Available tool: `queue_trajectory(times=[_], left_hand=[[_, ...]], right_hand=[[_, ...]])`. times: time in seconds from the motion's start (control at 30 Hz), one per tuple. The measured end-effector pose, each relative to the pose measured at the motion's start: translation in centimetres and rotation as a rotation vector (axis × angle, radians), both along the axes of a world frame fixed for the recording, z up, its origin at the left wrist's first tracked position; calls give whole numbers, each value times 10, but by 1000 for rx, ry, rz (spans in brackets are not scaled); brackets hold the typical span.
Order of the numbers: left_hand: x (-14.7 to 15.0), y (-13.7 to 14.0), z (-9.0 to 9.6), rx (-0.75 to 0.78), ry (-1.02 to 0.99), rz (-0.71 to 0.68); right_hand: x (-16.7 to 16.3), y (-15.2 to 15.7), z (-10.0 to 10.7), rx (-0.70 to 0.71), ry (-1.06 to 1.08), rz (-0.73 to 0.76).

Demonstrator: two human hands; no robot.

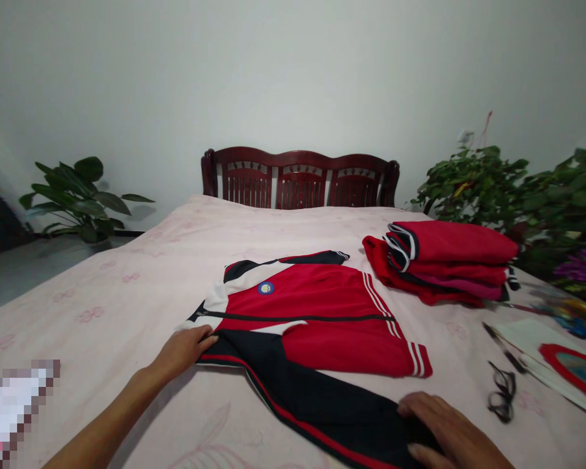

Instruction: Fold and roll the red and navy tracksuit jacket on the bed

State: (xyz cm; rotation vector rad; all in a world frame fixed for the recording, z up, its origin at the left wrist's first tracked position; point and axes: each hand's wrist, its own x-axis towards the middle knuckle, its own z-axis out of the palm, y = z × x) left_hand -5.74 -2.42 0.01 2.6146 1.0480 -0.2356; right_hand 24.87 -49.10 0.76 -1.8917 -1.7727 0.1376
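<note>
A red, navy and white zip-up track jacket (332,293) lies front side up on the bed, its collar to the left and its striped hem to the right. Its zip is done up and a round blue badge sits on the chest. My left hand (188,345) grips the jacket at the near shoulder, close to the collar. My right hand (449,433) holds the near navy sleeve low down, thumb and fingers around the fabric; the cuff is hidden. The far sleeve lies folded along the jacket's far side.
A stack of folded red clothes (454,251) sits to the right. Nearer lie black glasses (502,394), a pen (502,345) and a red-rimmed item (573,368). The pink bedsheet (102,306) reaches a wooden headboard (300,176). Leafy plants (78,195) flank the bed. A blurred patch (14,410) is lower left.
</note>
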Motion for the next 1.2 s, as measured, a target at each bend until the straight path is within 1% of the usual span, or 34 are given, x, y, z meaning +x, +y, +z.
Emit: queue_trajectory(times=[0.1,0.17,0.2,0.27,0.33,0.4,0.43,0.47,0.5,0.53,0.6,0.67,0.7,0.77,0.8,0.87,0.97,1.03,1.07,1.13,1.2], left_hand=[[-1,1,-1,-26,-31,16],[-1,2,-1,-48,-43,27],[-1,4,-2,-68,-49,30],[-2,9,-6,-148,-98,34],[-4,17,-13,-273,-186,43],[-6,22,-19,-359,-262,56],[-6,23,-20,-354,-271,56],[-5,23,-20,-317,-253,52],[-4,21,-17,-253,-211,47],[-2,17,-13,-174,-147,43],[3,6,1,-18,12,35],[10,-7,17,84,138,36],[14,-13,24,113,175,37],[24,-24,33,142,191,42],[29,-27,35,149,177,43],[39,-31,32,137,119,35],[48,-27,16,95,6,56],[47,-24,5,103,-36,100],[44,-23,1,121,-39,112],[34,-23,-3,179,-37,96],[21,-25,-5,294,-45,104]], right_hand=[[4,3,-7,50,-68,16],[4,5,-8,87,-93,42],[5,6,-6,99,-63,60],[13,12,6,112,86,91],[33,21,24,133,253,105],[64,36,42,164,338,102],[82,45,46,167,348,111],[100,55,47,157,362,122],[118,64,42,140,373,130],[134,72,34,128,355,83],[158,84,6,90,214,-30],[171,88,-25,-34,135,-62],[173,87,-37,-68,114,-72],[172,84,-52,-82,70,-91],[169,83,-54,-66,36,-111],[163,84,-49,-30,-59,-156],[156,95,-34,9,-212,-247],[156,101,-30,-18,-300,-302],[157,101,-32,-45,-336,-319],[163,95,-43,-98,-350,-363],[171,81,-59,-107,-215,-459]])
